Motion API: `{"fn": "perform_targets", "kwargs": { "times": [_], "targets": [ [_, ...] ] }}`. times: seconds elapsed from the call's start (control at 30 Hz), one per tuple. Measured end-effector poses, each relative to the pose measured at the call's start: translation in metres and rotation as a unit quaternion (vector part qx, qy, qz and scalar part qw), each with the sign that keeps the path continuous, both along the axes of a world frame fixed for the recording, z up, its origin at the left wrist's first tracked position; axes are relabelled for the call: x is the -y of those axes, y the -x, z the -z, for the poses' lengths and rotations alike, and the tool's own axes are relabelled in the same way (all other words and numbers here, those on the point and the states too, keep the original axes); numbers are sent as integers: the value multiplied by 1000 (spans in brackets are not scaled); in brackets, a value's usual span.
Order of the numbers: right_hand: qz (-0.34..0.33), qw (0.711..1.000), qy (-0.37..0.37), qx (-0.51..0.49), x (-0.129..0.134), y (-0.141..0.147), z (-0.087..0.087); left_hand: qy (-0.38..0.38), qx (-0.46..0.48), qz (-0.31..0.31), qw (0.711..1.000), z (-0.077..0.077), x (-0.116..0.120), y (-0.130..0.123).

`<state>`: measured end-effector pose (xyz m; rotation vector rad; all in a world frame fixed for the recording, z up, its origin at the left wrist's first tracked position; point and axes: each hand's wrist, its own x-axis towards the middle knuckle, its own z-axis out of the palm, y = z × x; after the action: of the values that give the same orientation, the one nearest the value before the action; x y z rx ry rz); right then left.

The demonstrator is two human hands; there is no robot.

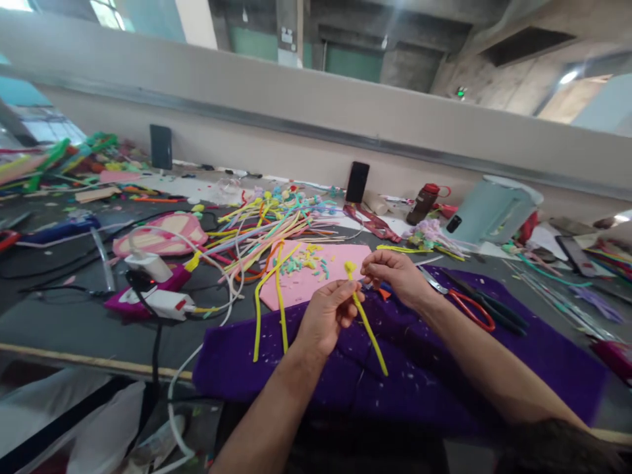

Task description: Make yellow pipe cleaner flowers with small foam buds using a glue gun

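Observation:
My left hand [332,315] pinches a yellow pipe cleaner [371,339] near its top, where it ends in a small yellow tuft or knot. The long stem slants down over the purple cloth [424,382]. Just right of the tuft is my right hand [392,273], thumb and fingertips pressed together; whatever it may hold is too small to make out. Behind the hands lies a pink sheet [340,260] with short yellow and teal snippets [309,260] on it. Bent yellow pipe cleaners [257,316] hang over its left front edge.
Red-handled scissors [471,309] and dark-handled pliers [503,313] lie to the right. Power strips with plugs [158,296] and cables sit at left. A heap of coloured pipe cleaners [276,217], a propped phone [357,182], a brown bottle [422,204] and a pale-blue container [496,210] stand farther back.

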<state>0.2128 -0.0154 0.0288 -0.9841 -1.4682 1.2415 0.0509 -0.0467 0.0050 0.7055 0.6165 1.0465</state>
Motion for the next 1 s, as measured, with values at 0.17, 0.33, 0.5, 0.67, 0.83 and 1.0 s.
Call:
{"fn": "perform_targets", "kwargs": {
  "times": [0.17, 0.33, 0.5, 0.67, 0.83, 1.0],
  "targets": [
    [31, 994, 32, -104, 10, -7, 0, 0, -31, -18, 999, -3, -15, -8],
    [24, 986, 46, -158, 12, -6, 6, -29, -69, -18, 997, -1, -20, -19],
    [32, 990, 23, -135, 12, 0, 12, -50, -96, -33, 994, 4, -15, -22],
    [31, 996, 17, -76, 18, 4, 11, -71, -115, -46, 990, 7, -13, -17],
    [-72, 989, 90, -90, 17, -1, 11, -85, -126, -38, 988, 7, -9, -14],
    [-121, 975, 147, -110, 11, -8, 11, -68, -110, -30, 991, 4, -7, -14]
  ]
}}
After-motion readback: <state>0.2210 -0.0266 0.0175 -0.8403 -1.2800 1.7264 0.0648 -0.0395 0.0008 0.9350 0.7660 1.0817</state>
